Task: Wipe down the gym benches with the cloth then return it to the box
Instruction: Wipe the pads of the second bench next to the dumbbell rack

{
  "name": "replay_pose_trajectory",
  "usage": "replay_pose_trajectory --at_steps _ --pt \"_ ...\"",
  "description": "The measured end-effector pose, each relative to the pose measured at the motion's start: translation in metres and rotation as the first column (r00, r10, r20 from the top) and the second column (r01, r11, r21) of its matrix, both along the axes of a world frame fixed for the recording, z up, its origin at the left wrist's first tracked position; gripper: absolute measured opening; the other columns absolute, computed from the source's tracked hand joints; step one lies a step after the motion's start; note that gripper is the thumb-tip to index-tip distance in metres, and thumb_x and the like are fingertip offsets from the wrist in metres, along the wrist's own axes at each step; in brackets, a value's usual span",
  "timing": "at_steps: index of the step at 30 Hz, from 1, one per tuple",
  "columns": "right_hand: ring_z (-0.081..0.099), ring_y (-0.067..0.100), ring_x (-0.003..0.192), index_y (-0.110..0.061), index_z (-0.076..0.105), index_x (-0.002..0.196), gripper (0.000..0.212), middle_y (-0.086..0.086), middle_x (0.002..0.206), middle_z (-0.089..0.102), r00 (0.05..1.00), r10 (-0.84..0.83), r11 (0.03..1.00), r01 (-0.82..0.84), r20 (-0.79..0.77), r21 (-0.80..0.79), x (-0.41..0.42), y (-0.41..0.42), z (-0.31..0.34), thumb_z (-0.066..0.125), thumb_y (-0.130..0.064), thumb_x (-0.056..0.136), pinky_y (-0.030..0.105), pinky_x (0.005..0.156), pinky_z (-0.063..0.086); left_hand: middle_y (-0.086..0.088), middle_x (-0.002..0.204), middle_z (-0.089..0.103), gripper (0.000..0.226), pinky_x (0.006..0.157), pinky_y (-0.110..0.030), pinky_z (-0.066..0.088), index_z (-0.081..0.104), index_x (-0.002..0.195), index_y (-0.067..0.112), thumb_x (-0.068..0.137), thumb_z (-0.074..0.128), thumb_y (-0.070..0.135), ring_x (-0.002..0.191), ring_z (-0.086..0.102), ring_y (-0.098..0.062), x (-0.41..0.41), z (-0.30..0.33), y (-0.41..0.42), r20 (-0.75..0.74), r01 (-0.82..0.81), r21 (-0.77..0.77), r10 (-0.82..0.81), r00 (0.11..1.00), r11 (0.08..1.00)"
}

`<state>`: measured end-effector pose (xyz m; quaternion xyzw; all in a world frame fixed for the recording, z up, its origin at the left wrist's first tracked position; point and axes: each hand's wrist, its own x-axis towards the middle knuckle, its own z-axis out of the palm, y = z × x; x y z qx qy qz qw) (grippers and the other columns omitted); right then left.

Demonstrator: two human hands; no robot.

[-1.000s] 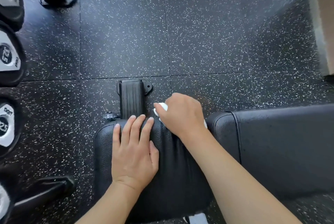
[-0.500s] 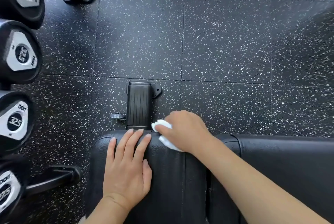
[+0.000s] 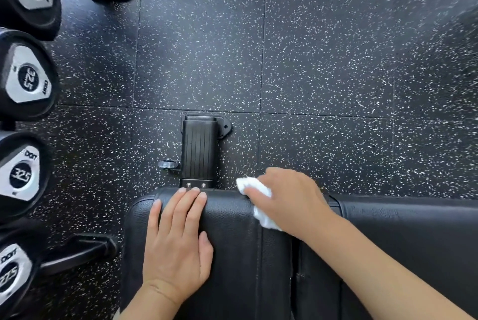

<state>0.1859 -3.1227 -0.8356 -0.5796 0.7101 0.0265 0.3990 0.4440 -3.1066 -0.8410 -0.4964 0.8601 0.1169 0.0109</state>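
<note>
Your right hand holds the bunched white cloth against the far edge of the black padded seat pad, while your left hand lies flat on the same pad, fingers straight, holding nothing. To do this stroke well, I'd judge you should keep the cloth pressed down and run it along that rolled far edge, then down into the seam beside the longer back pad, where grime likely collects; spread the cloth flatter so more of it touches the vinyl, and lift the left hand so the patch beneath it gets wiped too. Counted: one cloth, two pads, one ribbed frame foot on the speckled floor, four dumbbell ends at the left. The box is not in view
</note>
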Motion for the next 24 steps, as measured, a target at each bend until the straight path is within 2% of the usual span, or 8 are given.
replay_pose_trajectory --at_steps 3,7,10,11,13,15,19,24 --pt "0.059 0.021 0.067 -0.019 0.058 0.067 0.046 -0.005 0.067 0.060 0.997 0.058 0.998 -0.058 0.044 0.016 0.042 -0.041 -0.017 0.048 -0.056 0.093 0.030 0.053 0.034 -0.010 0.154 0.053 0.068 0.122 -0.062 0.026 0.051 0.149 0.008 0.085 0.045 0.031 0.147 0.043 -0.031 -0.002 0.002 0.000 0.002 -0.008 0.010 0.008 1.000 1.000" --pt "0.058 0.020 0.065 -0.017 0.056 0.065 0.044 0.000 0.066 0.061 0.968 0.023 0.983 -0.066 0.248 0.169 0.090 -0.087 -0.038 0.064 -0.052 0.090 0.031 0.054 0.035 -0.014 0.152 0.054 0.068 0.122 -0.061 0.026 0.053 0.146 0.002 0.085 0.043 0.030 0.144 0.043 -0.032 -0.003 0.002 0.000 0.024 -0.019 0.010 0.019 1.000 1.000" --pt "0.068 0.022 0.068 -0.014 0.069 0.067 0.045 0.001 0.063 0.070 0.947 -0.050 0.982 -0.012 0.318 0.189 0.083 -0.082 -0.035 0.063 -0.054 0.088 0.035 0.067 0.055 -0.012 0.152 0.054 0.068 0.123 -0.060 0.026 0.055 0.146 0.002 0.084 0.044 0.030 0.145 0.043 -0.031 -0.003 0.004 -0.001 0.011 -0.014 0.012 0.014 1.000 1.000" --pt "0.069 0.019 0.067 -0.015 0.071 0.067 0.047 0.000 0.062 0.071 0.945 -0.051 0.986 -0.003 0.323 0.164 0.076 -0.075 -0.029 0.060 -0.055 0.088 0.036 0.071 0.058 -0.011 0.153 0.053 0.068 0.123 -0.059 0.026 0.055 0.146 0.003 0.084 0.044 0.029 0.146 0.043 -0.030 -0.003 0.005 -0.001 0.001 -0.010 0.016 0.010 1.000 1.000" --pt "0.067 0.015 0.061 -0.017 0.070 0.066 0.052 -0.003 0.060 0.070 0.959 -0.013 0.995 -0.015 0.285 0.099 0.061 -0.057 -0.013 0.052 -0.060 0.089 0.035 0.072 0.059 -0.009 0.155 0.051 0.067 0.123 -0.060 0.027 0.054 0.148 0.006 0.086 0.045 0.030 0.148 0.042 -0.029 -0.002 0.006 0.000 -0.014 -0.001 0.033 0.002 1.000 0.999" --pt "0.063 0.011 0.062 -0.019 0.064 0.066 0.057 -0.004 0.064 0.067 0.977 0.011 0.999 -0.017 0.213 0.027 0.045 -0.039 -0.001 0.047 -0.069 0.088 0.034 0.067 0.054 -0.008 0.159 0.048 0.066 0.123 -0.059 0.026 0.052 0.151 0.007 0.089 0.045 0.030 0.150 0.040 -0.029 0.001 0.008 -0.001 -0.020 0.004 0.048 -0.003 1.000 0.999" --pt "0.058 0.009 0.069 -0.020 0.055 0.070 0.061 -0.005 0.073 0.060 0.983 -0.076 0.996 0.081 0.167 -0.027 0.022 -0.014 0.009 0.049 -0.079 0.086 0.038 0.066 0.047 -0.011 0.159 0.045 0.060 0.123 -0.056 0.026 0.053 0.150 0.009 0.095 0.045 0.031 0.150 0.041 -0.033 0.004 0.016 -0.003 -0.062 0.009 0.078 -0.004 0.998 0.997" --pt "0.057 0.009 0.062 -0.025 0.059 0.065 0.056 -0.011 0.063 0.062 0.987 0.010 0.999 -0.005 0.160 -0.034 0.084 -0.057 -0.003 0.054 -0.076 0.088 0.036 0.061 0.043 -0.008 0.166 0.039 0.068 0.125 -0.054 0.024 0.046 0.156 0.014 0.090 0.050 0.027 0.156 0.033 -0.029 0.031 0.013 0.018 -0.091 0.011 0.049 -0.006 0.996 0.999"
